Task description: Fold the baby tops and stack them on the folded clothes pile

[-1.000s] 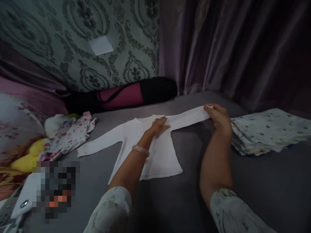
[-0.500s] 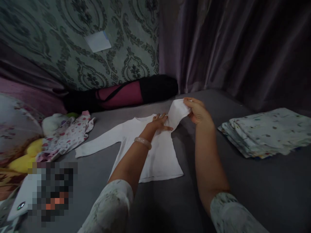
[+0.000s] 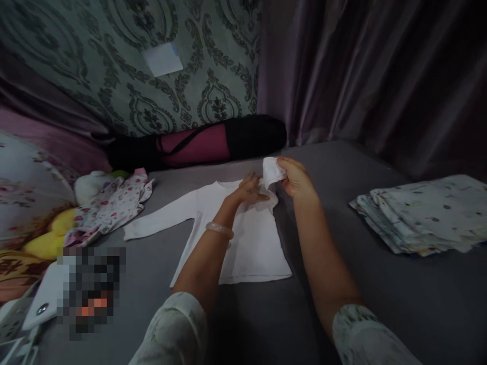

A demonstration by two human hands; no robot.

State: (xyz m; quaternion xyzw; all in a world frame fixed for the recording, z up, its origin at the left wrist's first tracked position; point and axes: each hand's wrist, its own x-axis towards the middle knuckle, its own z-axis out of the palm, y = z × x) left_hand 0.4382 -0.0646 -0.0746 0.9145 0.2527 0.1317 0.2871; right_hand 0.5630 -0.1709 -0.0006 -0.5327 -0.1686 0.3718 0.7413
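A white long-sleeved shirt [image 3: 254, 248] lies spread on the grey bed sheet [image 3: 327, 167], its left-hand sleeve stretched out flat. My left hand [image 3: 251, 190], with a pale bangle on the wrist, rests on the shirt's upper part near the right shoulder, fingers spread. My right hand [image 3: 294, 175] pinches the end of the other sleeve and holds it raised above the sheet, folded in towards the shoulder. Some of the fingertips of my right hand are hidden behind the cloth.
Folded printed cloths [image 3: 426, 213] lie stacked at the right. A black and magenta long bag [image 3: 198, 144] lies along the wall. At the left are a printed garment [image 3: 114, 208], a yellow plush toy [image 3: 49, 238] and a white device [image 3: 49, 294], beside a blurred-out patch.
My right hand has moved left with the sleeve end, and the raised sleeve is more bunched towards the shoulder. My left hand stays on the shirt. The view has shifted slightly.
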